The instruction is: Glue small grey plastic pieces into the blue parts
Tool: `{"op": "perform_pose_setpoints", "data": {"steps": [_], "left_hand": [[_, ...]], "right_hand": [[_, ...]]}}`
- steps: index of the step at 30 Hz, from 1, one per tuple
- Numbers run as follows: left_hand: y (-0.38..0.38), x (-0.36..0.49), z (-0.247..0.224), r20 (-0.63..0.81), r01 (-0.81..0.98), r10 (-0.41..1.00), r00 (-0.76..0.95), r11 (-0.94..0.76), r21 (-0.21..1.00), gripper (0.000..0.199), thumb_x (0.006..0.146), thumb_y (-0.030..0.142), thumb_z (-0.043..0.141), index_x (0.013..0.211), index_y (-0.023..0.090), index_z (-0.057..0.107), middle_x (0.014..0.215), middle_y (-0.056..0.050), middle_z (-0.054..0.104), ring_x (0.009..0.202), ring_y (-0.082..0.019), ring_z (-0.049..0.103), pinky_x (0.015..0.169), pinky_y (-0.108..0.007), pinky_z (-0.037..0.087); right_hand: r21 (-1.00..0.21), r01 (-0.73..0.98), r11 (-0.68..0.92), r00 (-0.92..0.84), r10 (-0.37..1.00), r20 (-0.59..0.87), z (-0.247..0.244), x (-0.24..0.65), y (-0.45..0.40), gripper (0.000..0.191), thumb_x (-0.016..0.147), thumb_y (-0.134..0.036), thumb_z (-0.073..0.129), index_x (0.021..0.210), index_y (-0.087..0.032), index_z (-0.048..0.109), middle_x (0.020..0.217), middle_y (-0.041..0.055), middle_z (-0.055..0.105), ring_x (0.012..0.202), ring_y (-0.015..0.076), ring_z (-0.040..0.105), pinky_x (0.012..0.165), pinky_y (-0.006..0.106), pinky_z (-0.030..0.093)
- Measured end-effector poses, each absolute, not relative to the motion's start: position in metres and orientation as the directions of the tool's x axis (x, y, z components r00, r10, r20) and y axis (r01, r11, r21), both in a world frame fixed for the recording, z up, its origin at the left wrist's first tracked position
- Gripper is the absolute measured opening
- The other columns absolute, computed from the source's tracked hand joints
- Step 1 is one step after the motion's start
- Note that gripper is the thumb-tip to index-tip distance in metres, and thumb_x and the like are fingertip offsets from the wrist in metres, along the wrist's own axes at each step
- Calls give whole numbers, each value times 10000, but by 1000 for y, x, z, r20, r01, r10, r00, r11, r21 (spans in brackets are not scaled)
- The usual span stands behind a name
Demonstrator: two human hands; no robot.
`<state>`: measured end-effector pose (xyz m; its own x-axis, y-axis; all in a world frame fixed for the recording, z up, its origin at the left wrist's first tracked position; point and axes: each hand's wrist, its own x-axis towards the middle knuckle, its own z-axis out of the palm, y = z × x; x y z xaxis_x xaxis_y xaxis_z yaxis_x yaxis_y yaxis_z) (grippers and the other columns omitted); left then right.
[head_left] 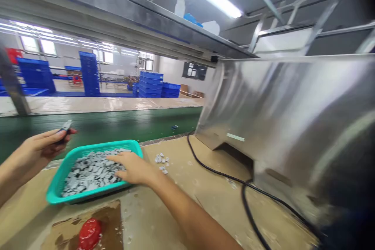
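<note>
My left hand (pixel 52 142) is raised at the left, above the green belt's near edge. Between its thumb and fingers it pinches a small grey piece (pixel 66 125) with a dark part beside it. A turquoise basket (pixel 55 183) stands on the bench, filled with many small grey pieces (pixel 90 174). My right hand (pixel 129 166) reaches over the basket's right side, its fingers apart and touching the pieces; its fingertips show nothing clearly gripped.
Loose grey pieces (pixel 161 159) lie right of the basket. A red object (pixel 90 234) rests on cardboard (pixel 113 222) in front. A black cable (pixel 216 171) crosses the bench beside a large metal housing (pixel 281 113). Behind runs a green belt (pixel 123 123); a shelf (pixel 131 11) hangs overhead.
</note>
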<state>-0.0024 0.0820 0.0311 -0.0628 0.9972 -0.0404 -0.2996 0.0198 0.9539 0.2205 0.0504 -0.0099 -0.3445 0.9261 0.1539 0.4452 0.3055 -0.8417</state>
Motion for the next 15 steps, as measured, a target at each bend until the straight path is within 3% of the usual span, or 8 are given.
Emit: {"op": "perform_pose_setpoints", "data": {"steps": [4, 6, 9, 12, 13, 15], "left_hand": [[113, -13, 32, 245, 17, 968, -47, -244, 970, 88, 759, 123, 512, 790, 112, 593, 580, 40, 507, 482, -27, 386, 488, -118, 332], [136, -17, 21, 274, 157, 954, -123, -254, 954, 59, 748, 170, 535, 738, 132, 579, 515, 49, 452, 476, -58, 388, 479, -159, 316], [163, -23, -7, 270, 339, 939, -214, -188, 922, 49, 718, 169, 566, 679, 143, 555, 562, 21, 504, 598, -126, 496, 616, -249, 391], [176, -30, -33, 255, 427, 934, -248, -131, 895, 81, 662, 163, 616, 717, 144, 560, 745, -29, 582, 852, -216, 545, 824, -398, 366], [179, -33, -37, 255, 438, 932, -257, -123, 891, 152, 627, 153, 639, 759, 147, 563, 842, -59, 599, 955, -260, 523, 876, -441, 325], [182, -40, -37, 265, 439, 924, -274, -125, 890, 315, 577, 128, 655, 872, 153, 549, 1069, -129, 564, 1126, -332, 421, 941, -480, 251]], "right_hand": [[-689, 582, 432, -464, 872, 155, -15, 222, 64, 462, 593, -76, 632, 1018, -258, 630, 1073, 22, 616, 1101, 249, 476, 922, 333, 363], [-610, 629, 482, -488, 855, 173, -18, 224, 67, 462, 602, -34, 578, 1020, -222, 641, 1073, 57, 617, 1075, 260, 497, 916, 346, 367], [-510, 692, 511, -474, 854, 213, -21, 226, 67, 487, 590, 36, 488, 989, -183, 661, 1010, 86, 635, 990, 251, 547, 860, 337, 405], [-444, 742, 503, -447, 864, 232, -22, 227, 65, 464, 586, 61, 444, 897, -179, 691, 841, 75, 654, 834, 216, 598, 735, 284, 455], [-430, 750, 502, -444, 865, 234, -22, 227, 63, 471, 588, 61, 445, 909, -183, 687, 846, 75, 648, 834, 211, 598, 728, 275, 457], [-413, 760, 501, -440, 865, 240, -20, 227, 61, 575, 586, 66, 449, 1056, -214, 625, 1032, 89, 600, 970, 221, 558, 793, 284, 445]]}}
